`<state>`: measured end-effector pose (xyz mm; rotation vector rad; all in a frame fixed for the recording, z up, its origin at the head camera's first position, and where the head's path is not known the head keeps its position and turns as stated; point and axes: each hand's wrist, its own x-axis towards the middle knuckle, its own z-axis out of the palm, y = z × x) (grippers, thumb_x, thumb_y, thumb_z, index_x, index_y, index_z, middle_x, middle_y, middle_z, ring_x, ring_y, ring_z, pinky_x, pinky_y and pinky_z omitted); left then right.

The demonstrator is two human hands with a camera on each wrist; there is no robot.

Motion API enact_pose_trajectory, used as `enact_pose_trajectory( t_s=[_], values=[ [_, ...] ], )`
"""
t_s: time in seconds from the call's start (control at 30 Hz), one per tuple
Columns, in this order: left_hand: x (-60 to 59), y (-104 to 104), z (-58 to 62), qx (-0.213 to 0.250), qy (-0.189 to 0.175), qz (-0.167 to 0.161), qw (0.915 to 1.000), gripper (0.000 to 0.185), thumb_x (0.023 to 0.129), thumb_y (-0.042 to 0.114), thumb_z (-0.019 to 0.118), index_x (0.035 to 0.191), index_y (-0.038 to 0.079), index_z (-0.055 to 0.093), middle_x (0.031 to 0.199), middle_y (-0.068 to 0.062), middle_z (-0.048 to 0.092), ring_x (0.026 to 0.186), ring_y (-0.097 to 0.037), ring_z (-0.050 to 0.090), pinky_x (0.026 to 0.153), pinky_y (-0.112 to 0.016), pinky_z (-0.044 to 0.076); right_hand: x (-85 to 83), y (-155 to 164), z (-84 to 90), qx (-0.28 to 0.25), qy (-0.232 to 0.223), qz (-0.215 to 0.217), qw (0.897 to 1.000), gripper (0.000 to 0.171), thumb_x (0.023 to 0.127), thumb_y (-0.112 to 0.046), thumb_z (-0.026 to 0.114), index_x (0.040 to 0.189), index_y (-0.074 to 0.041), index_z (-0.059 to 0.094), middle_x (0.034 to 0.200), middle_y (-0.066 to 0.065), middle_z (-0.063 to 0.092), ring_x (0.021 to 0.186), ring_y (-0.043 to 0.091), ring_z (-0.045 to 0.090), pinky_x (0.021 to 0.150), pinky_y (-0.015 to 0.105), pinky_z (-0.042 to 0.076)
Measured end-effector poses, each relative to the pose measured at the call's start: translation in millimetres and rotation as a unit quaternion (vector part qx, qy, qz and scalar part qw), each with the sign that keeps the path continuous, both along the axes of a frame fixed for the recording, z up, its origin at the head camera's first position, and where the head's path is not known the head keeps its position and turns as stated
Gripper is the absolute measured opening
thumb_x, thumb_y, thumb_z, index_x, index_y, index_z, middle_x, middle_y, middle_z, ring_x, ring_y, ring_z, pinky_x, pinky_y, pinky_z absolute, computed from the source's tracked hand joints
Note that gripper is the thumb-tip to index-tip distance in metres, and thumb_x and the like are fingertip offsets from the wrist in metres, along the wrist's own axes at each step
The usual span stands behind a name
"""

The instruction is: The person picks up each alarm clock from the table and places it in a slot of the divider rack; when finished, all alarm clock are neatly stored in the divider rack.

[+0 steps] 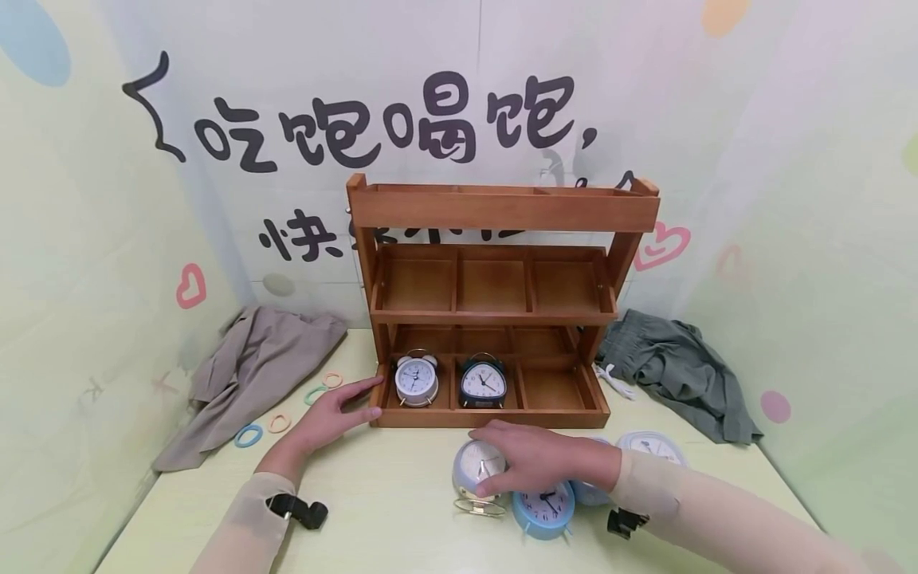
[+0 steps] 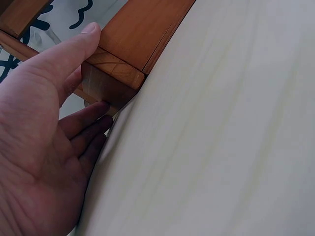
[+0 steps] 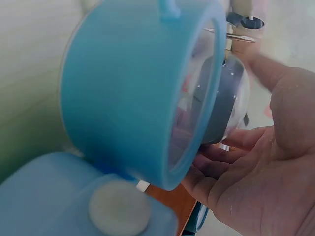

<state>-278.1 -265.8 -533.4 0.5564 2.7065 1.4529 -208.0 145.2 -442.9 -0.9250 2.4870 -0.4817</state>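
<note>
My left hand [image 1: 335,416] is at the lower left corner of a brown wooden shelf rack [image 1: 495,419], with the thumb [image 2: 83,42] at its front board and the fingers [image 2: 86,120] loosely extended along its side. In front of the rack my right hand [image 1: 527,456] grips a pale round alarm clock [image 1: 479,465] between thumb and fingers; its face tilts upward and a gold handle points toward me. Beside it stands a light blue alarm clock [image 1: 543,510], large in the right wrist view. A white alarm clock [image 1: 416,381] and a dark green one [image 1: 483,383] stand in the bottom tier.
Another blue clock [image 1: 592,493] is partly hidden by the right forearm, and a pale clock [image 1: 651,446] lies behind the sleeve. Grey-brown cloth [image 1: 265,375] lies left, dark green cloth [image 1: 674,375] right. Several coloured rings, including a blue one [image 1: 248,435], lie near the left arm.
</note>
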Motion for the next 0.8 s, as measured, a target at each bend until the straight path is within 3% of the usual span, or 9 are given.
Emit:
enact_pose_trajectory(
  t_s=[0.33,0.6,0.8],
  values=[
    [-1.1,-0.5,-1.7,0.01,-0.005,-0.002,0.9999,0.064,0.102,0.037,0.084,0.16,0.025,0.063,0.165,-0.007,0.059,0.158,-0.041,0.044,0.13,-0.066,0.031,-1.7,-5.3,-6.7,-0.005,0.033,0.006,0.999,0.095,0.091,-0.063,0.087,0.163,-0.011,0.055,0.149,0.001,0.063,0.119,0.007,0.061,0.102,0.035,0.058],
    [-1.8,-0.4,-1.5,0.011,-0.005,-0.004,0.9999,0.063,0.102,0.036,0.085,0.16,0.024,0.064,0.164,-0.007,0.059,0.158,-0.041,0.044,0.13,-0.066,0.031,-3.4,-5.4,-10.1,-0.03,0.051,0.008,0.998,0.092,0.086,-0.061,0.089,0.158,-0.012,0.059,0.146,0.0,0.064,0.117,0.008,0.061,0.099,0.033,0.059],
    [-2.0,-1.1,-2.6,0.013,-0.006,-0.004,0.9999,0.064,0.102,0.037,0.084,0.16,0.025,0.063,0.165,-0.007,0.058,0.159,-0.041,0.044,0.13,-0.067,0.031,-5.0,-0.9,9.1,-0.08,0.12,0.004,0.99,0.092,0.083,-0.053,0.095,0.158,-0.014,0.06,0.145,0.001,0.064,0.116,0.014,0.064,0.091,0.032,0.061]
  ],
)
